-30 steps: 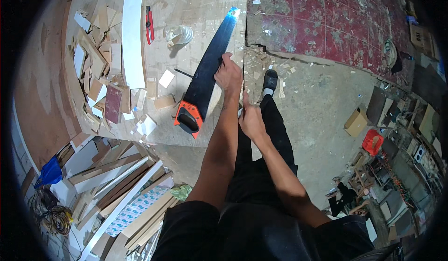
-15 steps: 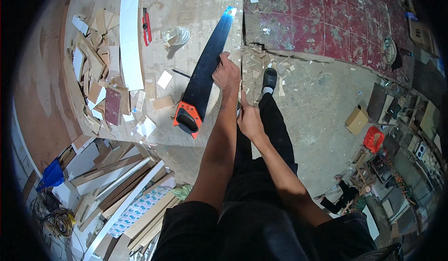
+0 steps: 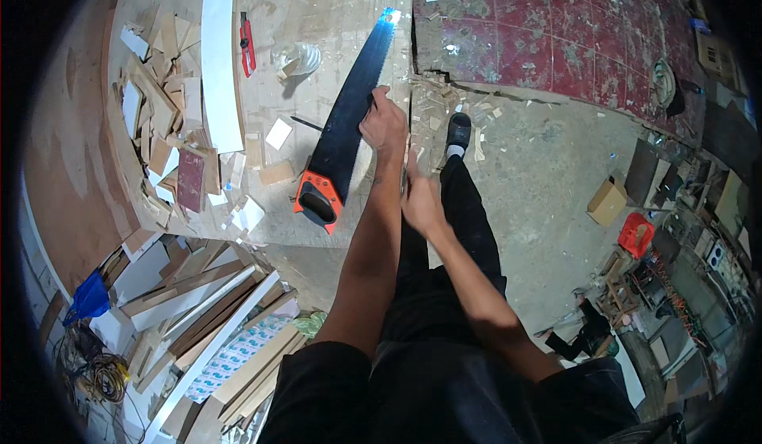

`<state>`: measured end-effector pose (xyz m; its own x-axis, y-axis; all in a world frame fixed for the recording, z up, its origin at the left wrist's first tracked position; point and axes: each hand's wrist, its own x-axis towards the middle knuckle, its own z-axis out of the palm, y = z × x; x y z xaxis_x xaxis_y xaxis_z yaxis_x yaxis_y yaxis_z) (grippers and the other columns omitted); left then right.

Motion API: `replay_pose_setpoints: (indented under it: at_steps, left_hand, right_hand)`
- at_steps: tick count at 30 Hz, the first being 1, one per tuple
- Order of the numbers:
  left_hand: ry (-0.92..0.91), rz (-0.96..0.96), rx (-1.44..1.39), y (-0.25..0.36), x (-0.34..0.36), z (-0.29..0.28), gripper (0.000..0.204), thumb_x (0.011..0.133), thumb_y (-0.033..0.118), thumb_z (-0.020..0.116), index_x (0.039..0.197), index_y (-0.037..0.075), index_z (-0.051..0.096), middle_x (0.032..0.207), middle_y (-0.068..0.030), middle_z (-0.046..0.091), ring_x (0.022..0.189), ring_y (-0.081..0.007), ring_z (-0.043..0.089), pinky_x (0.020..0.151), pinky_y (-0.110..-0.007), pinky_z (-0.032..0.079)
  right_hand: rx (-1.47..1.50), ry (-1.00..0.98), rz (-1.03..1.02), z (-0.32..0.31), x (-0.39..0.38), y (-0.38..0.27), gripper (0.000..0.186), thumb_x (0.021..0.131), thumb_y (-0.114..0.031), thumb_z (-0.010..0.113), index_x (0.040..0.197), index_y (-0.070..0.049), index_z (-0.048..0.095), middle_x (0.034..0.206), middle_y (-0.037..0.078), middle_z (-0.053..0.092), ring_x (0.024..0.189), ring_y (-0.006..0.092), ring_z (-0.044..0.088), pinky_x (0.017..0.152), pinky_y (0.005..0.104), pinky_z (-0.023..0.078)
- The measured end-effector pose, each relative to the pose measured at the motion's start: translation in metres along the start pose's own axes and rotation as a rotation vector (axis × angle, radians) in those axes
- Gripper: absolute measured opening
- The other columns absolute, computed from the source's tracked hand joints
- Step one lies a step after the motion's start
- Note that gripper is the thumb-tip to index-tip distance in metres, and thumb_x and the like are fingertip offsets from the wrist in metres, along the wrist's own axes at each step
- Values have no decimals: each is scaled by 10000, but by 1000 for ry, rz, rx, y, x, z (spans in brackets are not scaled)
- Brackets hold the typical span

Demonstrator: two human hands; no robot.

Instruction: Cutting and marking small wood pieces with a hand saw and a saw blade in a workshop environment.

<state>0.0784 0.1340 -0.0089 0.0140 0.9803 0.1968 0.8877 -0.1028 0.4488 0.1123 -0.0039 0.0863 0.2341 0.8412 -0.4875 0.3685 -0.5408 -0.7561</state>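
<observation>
A handsaw point(image 3: 349, 119) with a dark blade and an orange-and-black handle lies flat on the wooden worktable point(image 3: 270, 198). My left hand point(image 3: 384, 125) rests at the table's right edge, over the saw's toothed side. Its fingers are curled, and what is under them is hidden. Just below and to the right, beyond that edge, my right hand point(image 3: 423, 202) is closed with the index finger stretched forward. Slight motion blur smears it, and I cannot make out the narrow thing in its grip.
On the table are a red utility knife point(image 3: 248, 45), a clear plastic cup point(image 3: 298, 61), a long white board point(image 3: 220, 63) and a pile of wood offcuts point(image 3: 163, 111). Stacked boards point(image 3: 214, 325) lean at lower left. Another person point(image 3: 587, 329) is at lower right.
My right hand has shifted very slightly and its fingers look more blurred. My left hand stays at nearly the same spot, and the handsaw lies as before.
</observation>
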Motion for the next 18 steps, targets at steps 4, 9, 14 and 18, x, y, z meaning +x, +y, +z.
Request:
replay_pose_setpoints:
  at_steps: [4, 9, 14, 18]
  left_hand:
    - [-2, -1, 2, 5, 2, 2, 193, 914, 75, 522, 1093, 136, 561, 669, -163, 649, 575, -381, 628, 522, -503, 463]
    - [-1, -20, -13, 1, 0, -1, 189, 919, 76, 516, 1089, 146, 562, 656, -163, 640, 560, -386, 619, 512, -502, 455]
    - [10, -7, 3, 7, 0, 2, 185, 916, 73, 519, 1078, 146, 567, 641, -161, 636, 555, -385, 618, 509, -501, 459]
    - [29, 9, 6, 0, 5, 2, 169, 911, 76, 525, 1059, 139, 578, 636, -160, 636, 550, -377, 621, 509, -494, 473]
  right_hand:
    - [-26, 21, -36, -3, 11, 4, 663, 840, 27, 495, 1466, 123, 298, 807, 354, 607, 733, 494, 631, 713, 546, 484]
    - [-68, 3, -65, -4, 1, 1, 675, 835, 29, 507, 1461, 139, 280, 811, 354, 607, 773, 490, 641, 690, 545, 489]
    - [16, -32, 48, -9, 13, -11, 622, 852, 44, 504, 1453, 101, 354, 817, 357, 598, 804, 500, 647, 719, 492, 505]
    - [-2, -29, 22, -15, 2, -6, 616, 877, 8, 503, 1462, 97, 329, 832, 362, 591, 806, 489, 652, 693, 489, 491]
